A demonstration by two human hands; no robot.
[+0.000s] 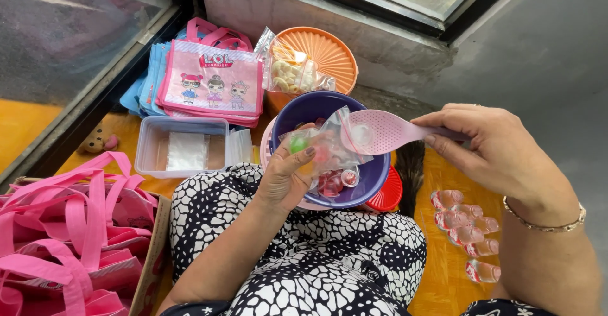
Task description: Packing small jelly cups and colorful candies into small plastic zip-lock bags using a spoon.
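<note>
While I watched the head view, left hand (288,173) was pinched on a clear bag (326,148) over the purple bowl (373,170); right hand (491,148) was clamped on a pink slotted scoop (373,131) at the bag's mouth. Bag part-filled; candies remained in the bowl. One sealed snack bag (292,70) lay on the orange lid (329,53). Scoop load hard to make out; bowl depth hidden.

round plastic bowl (373,170): purple. slotted plastic scoop (380,132): pale pink. ribbed plastic lid (329,53): orange. fabric tote bags (212,78): pink, cartoon doll print. clear rectangular plastic tub (149,151): see-through. floor mat (437,183): yellow-orange. dress fabric (329,265): black-and-white pebble pattern. small ridged lid (389,192): red.
</note>
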